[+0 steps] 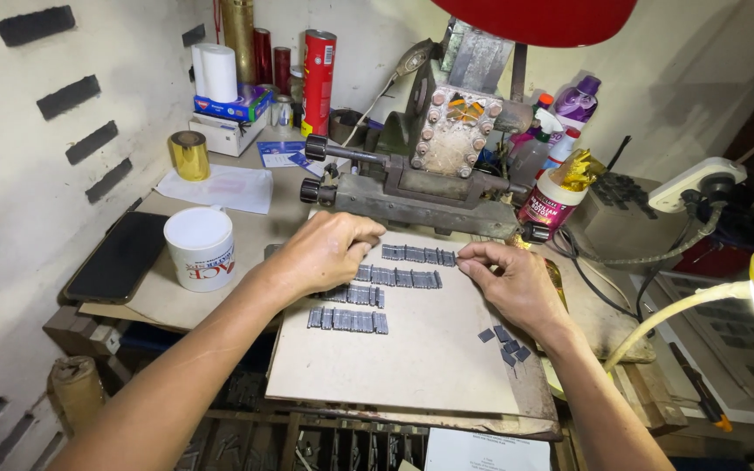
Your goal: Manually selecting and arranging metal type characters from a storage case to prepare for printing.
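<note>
Workbench (pixel 220 301): cluttered, set against a pale wall on its left edge.

Hand press (pixel 429 187): heavy grey iron, at the back of the bench, two black knobs toward the left, a bolted plate rising above it.

Work board (pixel 412 358): pale flat sheet at the front middle of the bench, its far edge under the press.

Left hand (pixel 329 249): palm down over the far left part of the board, fingers curled and pressed together on the left ends of the upper rows; what sits under the fingertips cannot be told.

Right hand (pixel 517 283): at the board's right edge, thumb and forefinger pinching the right end of the top row.

Black tablet (pixel 119 257): flat at the bench's left edge.

White mug (pixel 200 247): just right of the tablet, red lettering on its side.

Red canister (pixel 318 70): upright at the back, beside a stack of boxes with a white roll on top.

Gold foil roll (pixel 189 155): back left, touching a white paper sheet.

Rows of metal type (pixel 394 277): four short grey lines on the board's far half, between the two hands.

Loose type pieces (pixel 506 343): a few, near the board's right edge, beneath the right wrist.
</note>
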